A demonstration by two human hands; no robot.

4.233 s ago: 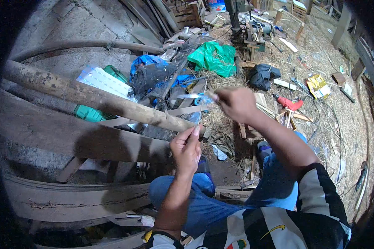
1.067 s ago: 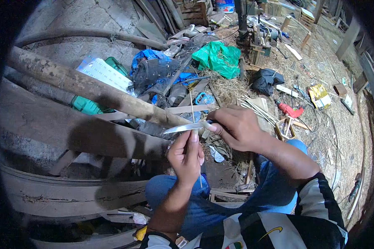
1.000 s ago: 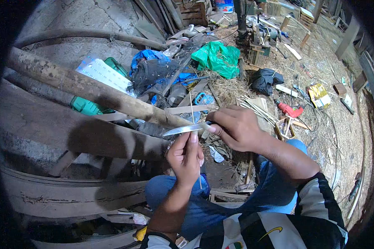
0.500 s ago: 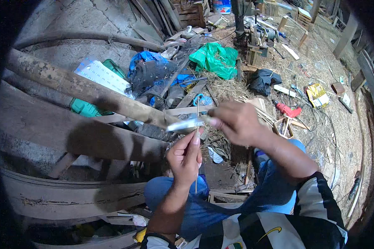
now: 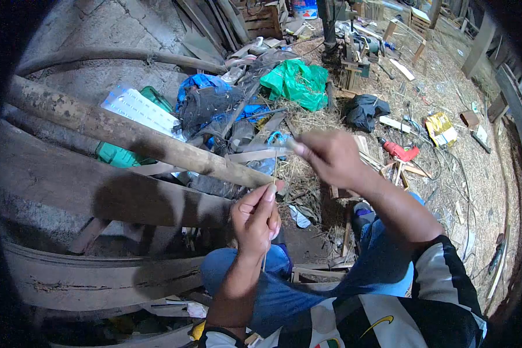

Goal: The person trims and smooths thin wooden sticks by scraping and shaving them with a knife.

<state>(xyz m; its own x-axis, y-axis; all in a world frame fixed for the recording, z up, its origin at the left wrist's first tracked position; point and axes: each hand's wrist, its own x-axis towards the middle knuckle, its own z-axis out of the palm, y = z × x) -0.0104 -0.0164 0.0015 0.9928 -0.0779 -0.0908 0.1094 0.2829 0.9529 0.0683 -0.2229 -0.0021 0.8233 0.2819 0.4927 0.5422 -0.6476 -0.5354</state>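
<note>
The right hand [image 5: 334,155] had just swept up and away from the left hand [image 5: 255,217]. A moment before, the knife [image 5: 272,146] lay across the thin wooden stick [image 5: 275,168] right above the left fingertips; now its blade was a pale blur near the stick's upper end. I took that for one shaving stroke run along the wood, though from where I stood I couldn't make out whether the edge still touched it, or any curl coming off.

The left hand pinched the stick between thumb and fingers, much where it had been, with the lower end poking out below the palm, above the jeans [image 5: 325,284]. The right hand was clenched round the knife's handle, which its fingers mostly hid.

Counting up, I made it one knife and one stick in the hands. Around them were two round wooden poles, one thick [image 5: 116,133] and one thinner and curved [image 5: 127,54], two plastic bags, one green [image 5: 296,84] and one black [image 5: 365,112], one red power drill [image 5: 400,149] and one gold packet [image 5: 441,129].
</note>
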